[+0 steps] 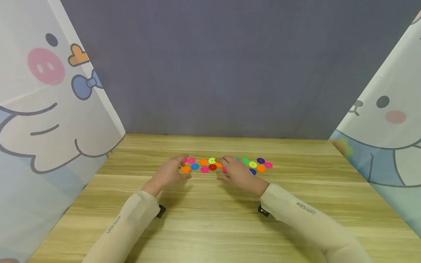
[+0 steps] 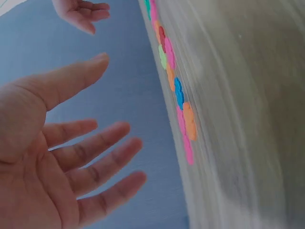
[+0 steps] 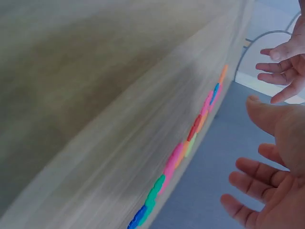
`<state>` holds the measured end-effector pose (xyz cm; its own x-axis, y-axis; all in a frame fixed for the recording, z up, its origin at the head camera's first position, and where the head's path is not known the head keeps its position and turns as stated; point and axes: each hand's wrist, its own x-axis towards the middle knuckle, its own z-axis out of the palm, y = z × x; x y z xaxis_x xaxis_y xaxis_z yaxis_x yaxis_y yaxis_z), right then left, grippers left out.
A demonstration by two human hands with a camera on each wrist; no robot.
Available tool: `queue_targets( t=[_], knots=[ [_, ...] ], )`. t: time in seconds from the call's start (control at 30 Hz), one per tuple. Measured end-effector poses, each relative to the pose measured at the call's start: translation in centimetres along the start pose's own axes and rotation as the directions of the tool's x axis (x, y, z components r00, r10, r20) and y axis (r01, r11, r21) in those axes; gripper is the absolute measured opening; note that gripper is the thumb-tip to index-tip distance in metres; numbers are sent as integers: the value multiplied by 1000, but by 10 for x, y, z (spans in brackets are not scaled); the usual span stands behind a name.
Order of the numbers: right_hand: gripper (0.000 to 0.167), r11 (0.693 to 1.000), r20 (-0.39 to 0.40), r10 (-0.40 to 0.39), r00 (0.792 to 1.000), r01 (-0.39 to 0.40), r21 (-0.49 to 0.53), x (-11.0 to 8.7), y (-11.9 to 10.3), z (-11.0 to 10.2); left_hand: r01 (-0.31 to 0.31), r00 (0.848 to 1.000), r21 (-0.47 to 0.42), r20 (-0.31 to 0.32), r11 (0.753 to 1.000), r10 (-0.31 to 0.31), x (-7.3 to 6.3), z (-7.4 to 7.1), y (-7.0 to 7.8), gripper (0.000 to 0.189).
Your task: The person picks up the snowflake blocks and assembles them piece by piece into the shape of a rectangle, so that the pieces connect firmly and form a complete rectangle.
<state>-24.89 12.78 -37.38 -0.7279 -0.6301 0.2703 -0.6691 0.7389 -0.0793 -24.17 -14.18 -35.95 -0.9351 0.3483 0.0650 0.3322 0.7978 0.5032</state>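
Observation:
A row of colourful notched plastic discs, linked in a zigzag chain, lies flat across the table; a red disc (image 1: 212, 167), a blue disc (image 1: 194, 166) and a purple disc (image 1: 261, 160) are among them. Above the left end hovers my left hand (image 1: 169, 171), its fingers spread and holding nothing; the left wrist view shows its bare palm (image 2: 38, 176). My right hand (image 1: 241, 173) is over the right half of the row, hiding several discs. In the right wrist view its fingers (image 3: 257, 179) are loosely extended, apart from the discs, with nothing in them.
The wood-grain table (image 1: 210, 226) ends at a dark grey backdrop (image 1: 210, 69). Cartoon-printed cloths stand on the left (image 1: 19, 84) and on the right (image 1: 388, 146). A small black device (image 1: 263, 210) sits at the right wrist.

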Motion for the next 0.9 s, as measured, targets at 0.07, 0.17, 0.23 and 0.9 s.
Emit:
queue_targets(
  t=[0.07,0.17,0.23,0.9],
  knots=[
    [57,999,6,-13,1000,13,36,6,0,3,15,999,-60,34,998,-13,2,0,-6,77],
    [55,993,27,-25,999,22,114,15,-1,8,19,998,-137,66,990,-10,6,0,-15,74],
    [55,989,53,-29,998,21,146,21,-1,11,17,997,-174,73,985,-4,8,0,-21,71],
    [37,930,249,-2,968,-90,356,81,-10,37,147,983,-297,153,943,-105,27,4,-49,56]
  ],
)
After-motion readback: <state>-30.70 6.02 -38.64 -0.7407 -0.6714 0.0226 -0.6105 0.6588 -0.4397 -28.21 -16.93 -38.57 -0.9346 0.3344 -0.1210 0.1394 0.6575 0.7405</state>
